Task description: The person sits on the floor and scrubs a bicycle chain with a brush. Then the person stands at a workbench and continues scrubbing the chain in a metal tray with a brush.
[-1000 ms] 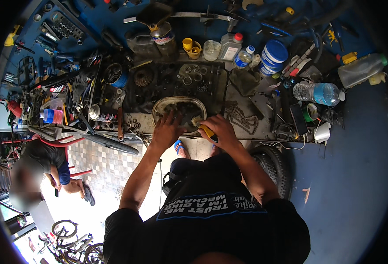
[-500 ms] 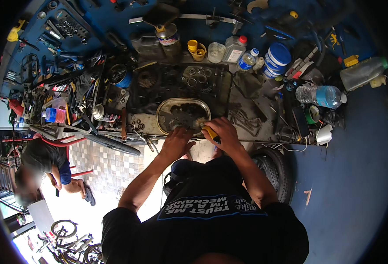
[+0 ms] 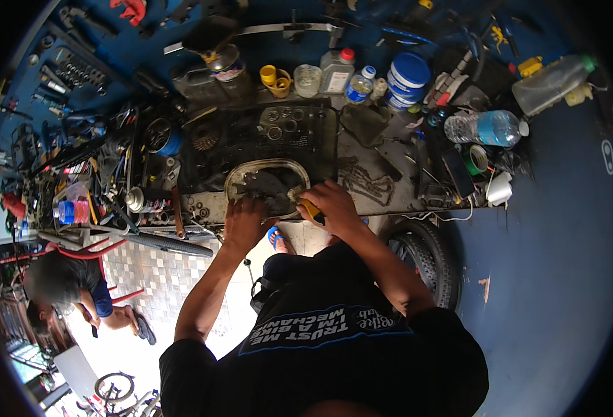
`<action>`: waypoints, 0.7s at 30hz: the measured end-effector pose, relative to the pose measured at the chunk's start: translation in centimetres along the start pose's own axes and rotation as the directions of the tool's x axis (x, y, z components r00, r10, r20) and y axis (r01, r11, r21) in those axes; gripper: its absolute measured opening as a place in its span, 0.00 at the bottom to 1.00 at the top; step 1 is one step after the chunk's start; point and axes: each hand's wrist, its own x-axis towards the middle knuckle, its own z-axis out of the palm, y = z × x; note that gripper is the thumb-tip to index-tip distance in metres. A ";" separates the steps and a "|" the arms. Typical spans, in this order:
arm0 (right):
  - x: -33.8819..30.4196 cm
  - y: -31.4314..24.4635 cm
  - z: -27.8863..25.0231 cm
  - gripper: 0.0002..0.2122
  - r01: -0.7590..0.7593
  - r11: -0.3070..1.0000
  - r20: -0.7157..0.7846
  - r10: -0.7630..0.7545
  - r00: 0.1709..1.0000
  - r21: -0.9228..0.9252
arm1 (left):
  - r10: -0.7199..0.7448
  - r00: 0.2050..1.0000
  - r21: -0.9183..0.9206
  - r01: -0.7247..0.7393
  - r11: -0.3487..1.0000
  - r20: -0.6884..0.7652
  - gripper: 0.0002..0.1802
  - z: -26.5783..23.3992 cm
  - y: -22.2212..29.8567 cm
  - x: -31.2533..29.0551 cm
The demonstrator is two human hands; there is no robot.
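Observation:
A shallow oval basin [image 3: 240,172] with dark greasy parts inside sits at the front edge of a cluttered workbench [image 3: 390,174]. My left hand [image 3: 245,221] rests on the basin's near rim, fingers curled over it. My right hand [image 3: 330,206] is shut on a yellow-handled brush [image 3: 305,202], its bristle end over the basin's right side. What lies under the brush is too dark to tell. My forearms reach up from my black printed shirt at the bottom.
Bottles, jars, a yellow cup [image 3: 276,78], a blue-lidded tub [image 3: 408,75] and a water bottle [image 3: 483,128] crowd the bench back. A bicycle chain [image 3: 362,181] lies right of the basin. A tyre [image 3: 424,260] stands below. Another person [image 3: 70,292] sits at lower left.
The view has shifted slightly. My left hand has slid down onto the basin's near rim, while my right hand keeps the brush at the basin's right side.

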 end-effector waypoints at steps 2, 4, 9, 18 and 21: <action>0.0 0.2 0.1 0.12 -0.001 1.000 -0.002 0.001 1.000 0.003 | -0.003 1.000 0.000 0.003 1.000 0.016 0.40 -0.4 0.3 0.1; -0.1 0.1 -0.1 0.12 -0.011 1.000 0.003 0.011 1.000 0.001 | -0.004 1.000 0.010 0.004 1.000 0.002 0.39 -0.5 0.5 0.1; -0.2 0.0 -0.5 0.13 -0.043 0.991 -0.036 0.047 0.998 0.125 | 0.035 0.999 -0.032 -0.036 0.999 -0.025 0.36 -1.1 0.9 1.3; -2.2 1.8 -2.7 0.17 -0.328 0.527 0.015 0.512 0.859 0.784 | 0.121 0.953 -0.163 -0.170 0.972 -0.277 0.18 -4.6 5.4 9.6; -2.8 3.3 -3.2 0.17 -0.388 0.366 0.082 0.630 0.772 0.846 | 0.147 0.945 -0.245 -0.222 0.944 -0.293 0.14 -6.1 7.4 12.4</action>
